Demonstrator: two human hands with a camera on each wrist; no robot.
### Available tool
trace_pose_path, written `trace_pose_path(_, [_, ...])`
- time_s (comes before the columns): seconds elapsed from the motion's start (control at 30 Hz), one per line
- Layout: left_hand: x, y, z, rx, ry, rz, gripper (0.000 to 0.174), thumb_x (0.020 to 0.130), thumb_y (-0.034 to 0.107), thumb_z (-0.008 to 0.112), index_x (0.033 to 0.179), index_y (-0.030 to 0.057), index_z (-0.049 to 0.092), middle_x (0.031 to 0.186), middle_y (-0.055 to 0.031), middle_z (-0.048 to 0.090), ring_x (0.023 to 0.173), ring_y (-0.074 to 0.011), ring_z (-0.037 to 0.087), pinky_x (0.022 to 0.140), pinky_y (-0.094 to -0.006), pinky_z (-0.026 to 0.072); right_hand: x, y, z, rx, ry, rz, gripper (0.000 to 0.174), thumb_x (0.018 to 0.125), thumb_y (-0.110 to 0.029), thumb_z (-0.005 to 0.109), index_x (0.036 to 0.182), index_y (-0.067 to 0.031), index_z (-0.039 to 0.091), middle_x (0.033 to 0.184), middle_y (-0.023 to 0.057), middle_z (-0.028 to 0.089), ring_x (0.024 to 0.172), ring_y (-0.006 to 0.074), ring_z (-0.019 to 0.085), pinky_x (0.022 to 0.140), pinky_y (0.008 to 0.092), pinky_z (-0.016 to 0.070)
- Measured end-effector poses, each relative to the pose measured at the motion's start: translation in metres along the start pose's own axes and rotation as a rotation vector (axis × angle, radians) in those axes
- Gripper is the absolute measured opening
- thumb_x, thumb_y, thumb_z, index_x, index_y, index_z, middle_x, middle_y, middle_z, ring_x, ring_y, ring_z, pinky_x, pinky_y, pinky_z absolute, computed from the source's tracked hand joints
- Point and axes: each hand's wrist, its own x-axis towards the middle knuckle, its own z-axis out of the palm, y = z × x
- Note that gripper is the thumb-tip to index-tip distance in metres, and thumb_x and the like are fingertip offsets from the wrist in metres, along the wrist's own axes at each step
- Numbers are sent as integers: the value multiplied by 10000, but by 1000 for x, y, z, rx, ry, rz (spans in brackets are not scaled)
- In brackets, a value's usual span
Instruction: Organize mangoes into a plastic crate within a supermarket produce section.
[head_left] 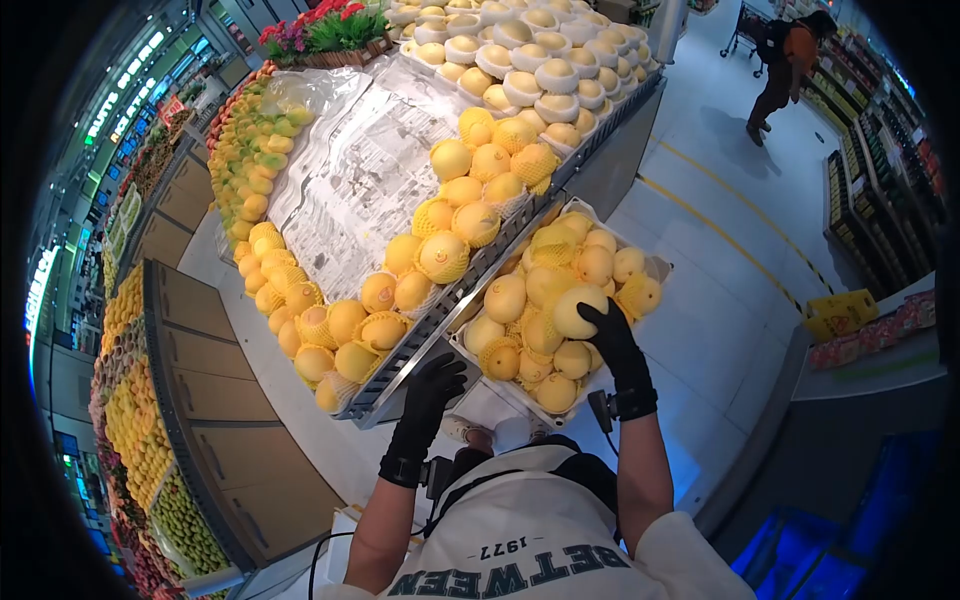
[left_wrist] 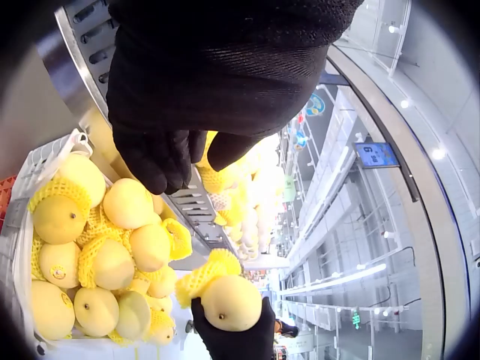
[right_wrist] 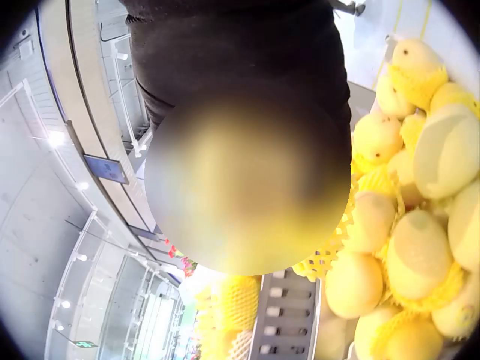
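Note:
My right hand (head_left: 622,350), in a black glove, grips a round yellow fruit (head_left: 580,311) above a white crate (head_left: 570,412) full of similar fruit. In the left wrist view the held fruit (left_wrist: 232,303) has a yellow foam net beside it. A large blurred round shape covers the middle of the right wrist view, below the dark glove (right_wrist: 240,60). My gloved left hand (head_left: 430,395) hangs beside the display's metal edge, holding nothing, its fingers loosely bent. Netted fruit (head_left: 441,257) lines the edge of the display near it.
Crumpled pale sheeting (head_left: 345,190) covers the display's middle, with white-wrapped fruit (head_left: 556,75) behind. A person (head_left: 790,75) stands in the aisle at the upper right by stocked shelves. A yellow sign (head_left: 840,314) is at the right; more produce cabinets (head_left: 215,385) stand left.

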Motion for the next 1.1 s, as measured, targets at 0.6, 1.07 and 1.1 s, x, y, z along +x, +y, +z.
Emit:
trace_pose_path(0.6, [-46, -19, -35, -167, 168, -21, 368, 953, 131, 546, 1294, -3, 513, 1116, -103, 645, 963, -166, 629, 863, -301, 515, 79, 4, -37, -330, 65, 152, 597, 743, -238, 787, 1260, -79, 537, 1070, 38, 616, 963, 170, 602, 802, 315, 517])
trace_pose_path(1.07, [-39, -26, -40, -136, 130, 47, 361, 956, 101, 550, 1295, -16, 511, 1130, -119, 633, 977, -178, 629, 857, -286, 524, 138, 111, -104, -819, 301, -317, 879, 669, -335, 837, 1356, 35, 433, 1264, 242, 563, 1160, 348, 565, 965, 418, 480])
trace_pose_path(1.1, [-39, -27, -40, -117, 121, 59, 363, 956, 110, 553, 1295, -11, 513, 1127, -119, 635, 975, -180, 630, 858, -288, 523, 138, 114, -103, -901, 325, -372, 899, 654, -334, 847, 1357, 37, 427, 1264, 244, 561, 1160, 350, 564, 965, 421, 481])
